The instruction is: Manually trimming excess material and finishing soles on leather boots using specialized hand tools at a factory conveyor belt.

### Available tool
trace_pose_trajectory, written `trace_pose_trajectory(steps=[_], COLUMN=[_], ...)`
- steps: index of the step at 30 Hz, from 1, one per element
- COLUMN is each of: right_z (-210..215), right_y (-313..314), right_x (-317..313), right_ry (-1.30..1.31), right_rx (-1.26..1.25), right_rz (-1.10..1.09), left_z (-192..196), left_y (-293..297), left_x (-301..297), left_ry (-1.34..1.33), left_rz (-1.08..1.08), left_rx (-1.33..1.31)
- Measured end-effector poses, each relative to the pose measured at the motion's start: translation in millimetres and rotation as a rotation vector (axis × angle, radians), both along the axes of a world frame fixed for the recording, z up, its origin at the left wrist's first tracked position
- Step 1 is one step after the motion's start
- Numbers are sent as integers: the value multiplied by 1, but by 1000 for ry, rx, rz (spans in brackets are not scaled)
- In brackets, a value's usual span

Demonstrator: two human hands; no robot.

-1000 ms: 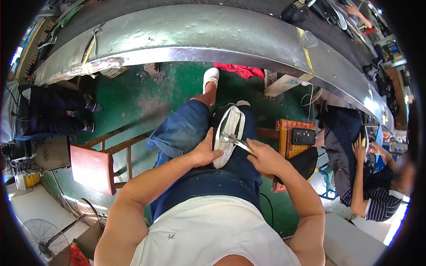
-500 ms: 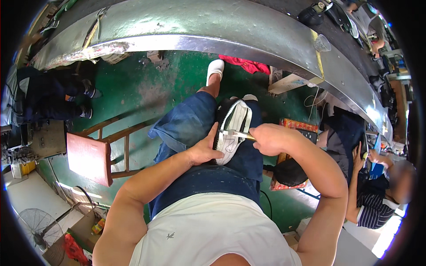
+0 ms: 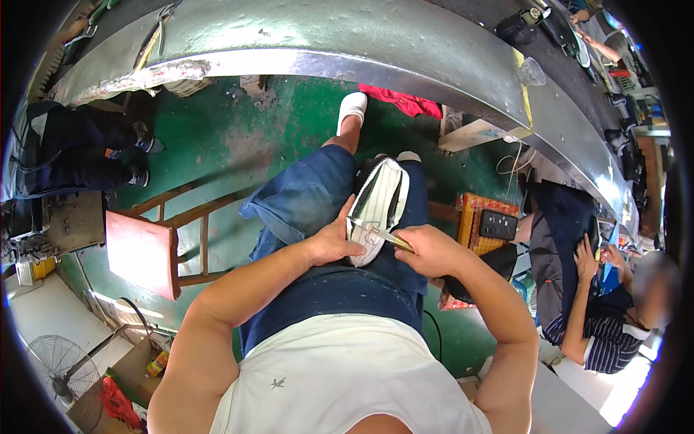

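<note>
Across my lap lies a black-and-white shoe (image 3: pixel 383 192), with its pale underside facing up and a zigzag-cut or stitched edge along one side. My left hand (image 3: pixel 336 242) grips the end nearest my body, fingers along its left side and thumb across it. In my right hand (image 3: pixel 430 249) is a slim metal tool (image 3: pixel 388 236) with a yellowish handle; its bright metal end lies over the near part of the shoe. Whether that end is a blade or a small head, I cannot tell.
A long metal-edged bench (image 3: pixel 325 61) curves across the far side. To the left stands a stool (image 3: pixel 141 253) with a reddish seat. A phone (image 3: pixel 499 224) lies on an orange-patterned seat at right, beside a co-worker in a striped shirt (image 3: pixel 614 343). A fan (image 3: pixel 65 369) sits lower left.
My right hand has dropped toward me and tilted the tool, so its handle now slants down to the right. The right elbow has drawn in. My left hand keeps its hold.
</note>
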State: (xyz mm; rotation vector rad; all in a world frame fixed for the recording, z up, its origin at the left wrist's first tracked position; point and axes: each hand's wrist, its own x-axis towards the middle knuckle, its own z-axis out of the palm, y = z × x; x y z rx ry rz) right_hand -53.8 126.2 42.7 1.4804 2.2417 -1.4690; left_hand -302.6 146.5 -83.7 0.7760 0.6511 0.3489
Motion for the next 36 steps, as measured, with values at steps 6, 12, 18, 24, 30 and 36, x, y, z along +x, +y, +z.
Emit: trace_pose_trajectory(steps=[6,12,18,24,30,36], right_z=[6,29,80,55,-7,-37], right_y=[-16,-24,30,17,-47,-106], right_x=[10,-6,-35,-20,-18,-52], right_ry=[-84,-266,-510,-436,-115,-60], right_rx=[145,329,-61,-104,104,285], right_rz=[20,89,328,362,-66,-427], left_z=[11,12,22,9,41,-11], left_y=[2,-16,-31,-39,-33,-44], left_x=[-1,7,9,-2,12,37], left_ry=[59,152,146,-266,-168,421], left_rz=[-58,7,5,201,503,631], left_rx=[94,39,89,-206,-483,214])
